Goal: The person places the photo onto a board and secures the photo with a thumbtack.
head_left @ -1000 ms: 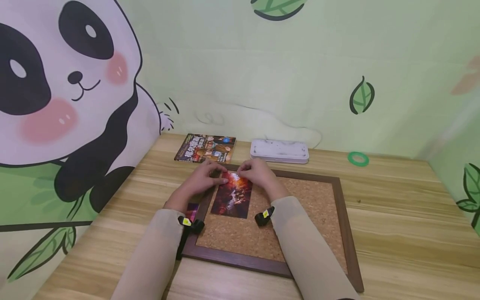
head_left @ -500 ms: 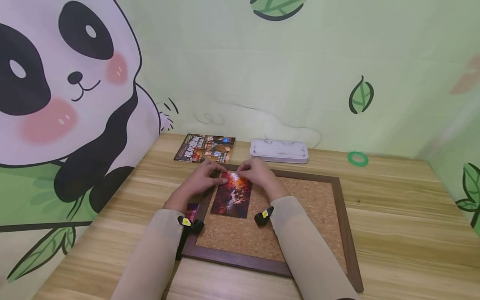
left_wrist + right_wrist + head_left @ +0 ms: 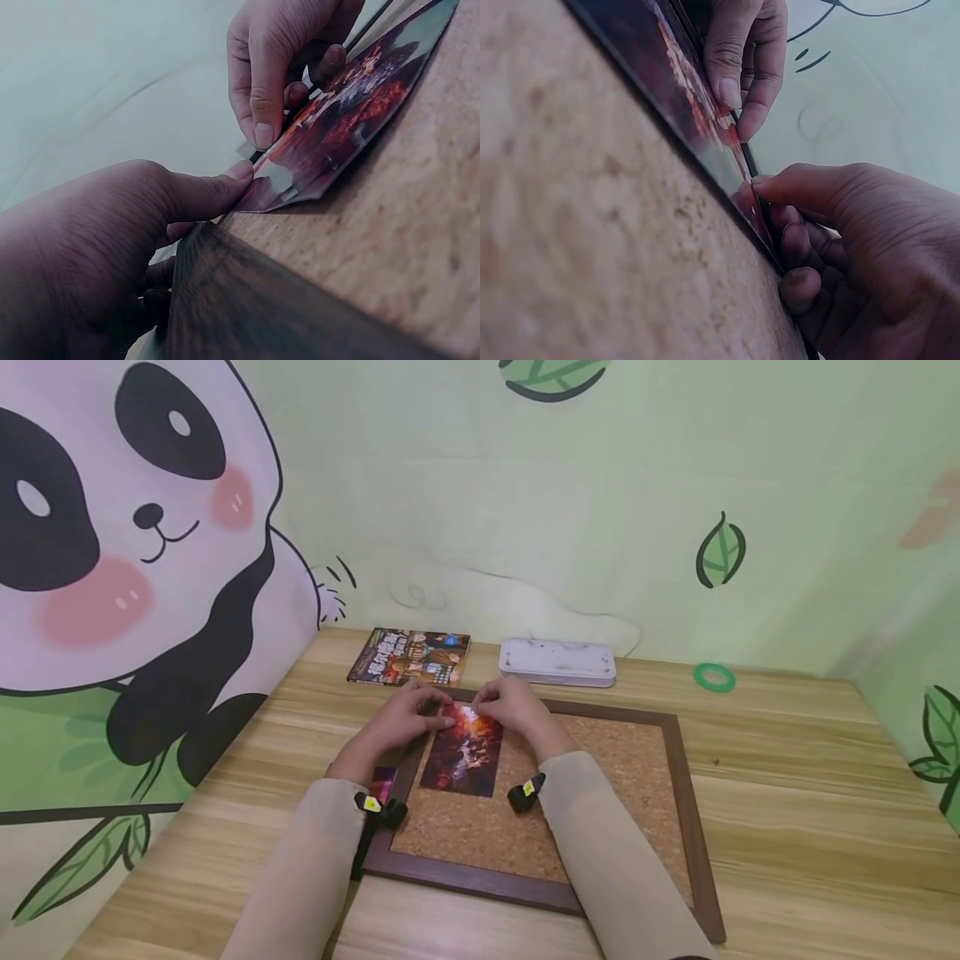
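A glossy photo print (image 3: 462, 758) in red, orange and dark tones lies on the upper left of a cork board (image 3: 600, 793) with a dark wooden frame. My left hand (image 3: 405, 717) holds the print's upper left corner, thumb on its face and other fingers curled over the frame's far side. At the print's top edge my right hand (image 3: 517, 703) pinches with thumb and fingertips close together. In the left wrist view, the thumb (image 3: 229, 176) presses the print's corner beside the other hand's fingertips. The right wrist view shows the right thumb (image 3: 780, 185) against the print's edge.
Behind the board lie a comic-style book (image 3: 411, 657) and a white case (image 3: 557, 662). A green ring (image 3: 714, 677) sits at the back right of the wooden table (image 3: 795, 827). Another purple print (image 3: 383, 782) shows partly under the left wrist. A panda-painted wall backs the table.
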`<state>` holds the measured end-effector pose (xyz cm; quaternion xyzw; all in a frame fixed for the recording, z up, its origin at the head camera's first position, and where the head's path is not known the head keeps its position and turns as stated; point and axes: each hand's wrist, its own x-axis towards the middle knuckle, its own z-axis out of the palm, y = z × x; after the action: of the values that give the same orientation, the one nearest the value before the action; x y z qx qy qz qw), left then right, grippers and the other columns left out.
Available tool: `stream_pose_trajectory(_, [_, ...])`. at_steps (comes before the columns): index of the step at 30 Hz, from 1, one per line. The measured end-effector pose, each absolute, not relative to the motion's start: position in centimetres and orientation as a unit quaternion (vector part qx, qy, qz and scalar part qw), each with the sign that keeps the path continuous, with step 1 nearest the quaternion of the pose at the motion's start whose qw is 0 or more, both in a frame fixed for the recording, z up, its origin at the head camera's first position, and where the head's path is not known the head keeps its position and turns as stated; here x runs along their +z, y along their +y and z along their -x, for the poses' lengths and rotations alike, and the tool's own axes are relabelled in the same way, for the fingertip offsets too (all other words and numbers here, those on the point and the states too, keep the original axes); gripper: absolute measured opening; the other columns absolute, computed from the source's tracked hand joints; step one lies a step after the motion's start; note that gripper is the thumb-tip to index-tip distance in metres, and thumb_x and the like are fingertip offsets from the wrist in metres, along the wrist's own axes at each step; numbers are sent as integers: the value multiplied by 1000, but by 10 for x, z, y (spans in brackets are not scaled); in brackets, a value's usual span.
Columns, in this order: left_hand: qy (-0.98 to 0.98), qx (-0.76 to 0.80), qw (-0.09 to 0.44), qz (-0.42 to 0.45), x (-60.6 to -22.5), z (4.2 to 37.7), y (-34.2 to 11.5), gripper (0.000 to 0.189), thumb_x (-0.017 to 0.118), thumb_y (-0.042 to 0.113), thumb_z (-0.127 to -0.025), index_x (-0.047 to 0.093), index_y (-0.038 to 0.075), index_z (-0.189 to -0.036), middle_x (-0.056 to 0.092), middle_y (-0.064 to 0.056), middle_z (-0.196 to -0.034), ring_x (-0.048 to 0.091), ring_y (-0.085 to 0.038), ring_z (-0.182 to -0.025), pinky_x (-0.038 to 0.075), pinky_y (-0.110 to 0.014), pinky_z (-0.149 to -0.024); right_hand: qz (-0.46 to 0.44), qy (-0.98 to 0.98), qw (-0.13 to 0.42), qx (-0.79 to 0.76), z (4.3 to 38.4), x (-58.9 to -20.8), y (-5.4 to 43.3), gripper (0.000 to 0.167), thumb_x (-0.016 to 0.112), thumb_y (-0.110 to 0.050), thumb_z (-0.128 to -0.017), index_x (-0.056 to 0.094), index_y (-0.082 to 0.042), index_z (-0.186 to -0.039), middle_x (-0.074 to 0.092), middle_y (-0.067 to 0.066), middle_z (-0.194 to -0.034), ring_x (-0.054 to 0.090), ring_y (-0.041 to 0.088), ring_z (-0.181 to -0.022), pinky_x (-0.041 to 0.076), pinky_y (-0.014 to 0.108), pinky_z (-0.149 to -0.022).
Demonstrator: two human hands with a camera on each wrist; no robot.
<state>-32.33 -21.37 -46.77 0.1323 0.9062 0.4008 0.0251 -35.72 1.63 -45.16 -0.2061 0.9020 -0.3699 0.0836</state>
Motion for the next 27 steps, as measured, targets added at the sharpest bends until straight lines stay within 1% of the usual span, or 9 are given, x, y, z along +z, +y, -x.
stream_pose_trajectory(5, [909,395,23,-135,-467,324,-214,33,78,31,-89,71,15,-117,50,-9,-120,49,-30,-113,38,-52,-102,210,900,82,-373,358,-452,16,14,70,-19,-93,77,-10,-101,72,3,-96,61,18,-89,49,35,-84])
stream_pose_trajectory(14, [910,390,22,-141,-469,324,-215,33,78,31,-89,71,17,-118,49,-8,-115,48,-29,-111,38,-51,-101,226,890,52,-394,358,-463,21,13,70,-22,-94,76,-13,-100,71,0,-96,61,18,-92,48,37,-87])
stream_pose_trajectory(23, [909,393,20,-139,-470,324,-214,33,78,30,-89,72,17,-117,50,-8,-116,48,-29,-113,37,-51,-103,222,882,44,-413,354,-461,19,12,70,-22,-94,75,-12,-99,71,2,-98,62,20,-97,47,39,-91])
stream_pose_trajectory(27, [908,394,18,-144,-468,323,-214,33,78,30,-88,72,16,-118,50,-8,-116,48,-29,-112,37,-52,-102,230,874,38,-426,352,-454,18,12,68,-22,-95,74,-13,-99,70,2,-98,62,20,-96,48,39,-90])
